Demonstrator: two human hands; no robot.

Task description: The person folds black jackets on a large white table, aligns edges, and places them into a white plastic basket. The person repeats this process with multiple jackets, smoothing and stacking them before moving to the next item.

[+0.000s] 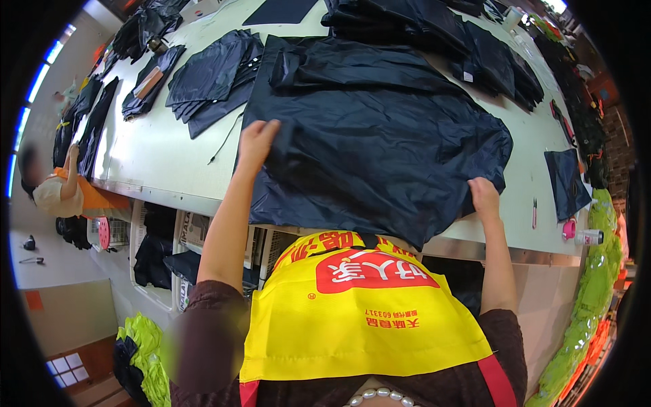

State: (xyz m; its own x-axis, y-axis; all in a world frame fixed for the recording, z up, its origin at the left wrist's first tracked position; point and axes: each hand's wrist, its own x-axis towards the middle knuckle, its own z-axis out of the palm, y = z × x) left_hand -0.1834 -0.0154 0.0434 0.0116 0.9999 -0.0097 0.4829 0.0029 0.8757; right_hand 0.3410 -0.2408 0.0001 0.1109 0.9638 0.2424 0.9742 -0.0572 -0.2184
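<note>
A large, dark navy piece of thin, shiny fabric (380, 142) lies spread and wrinkled on the white table (152, 156), its near edge hanging a little over the front. My left hand (260, 141) is closed on the left side of this fabric, pinching up a fold. At its right near corner, my right hand (484, 197) has its fingers curled round the edge. Both arms reach forward over the table's front edge. Whether the fabric is a finished garment or a cut piece I cannot tell.
Stacks of folded dark fabric lie at the left (211, 71) and along the back (400, 27). At the right are small snips (534, 213), a dark fabric piece (567, 183) and a bottle (588, 237). A co-worker (64, 193) stands far left. Below are white crates (139, 237).
</note>
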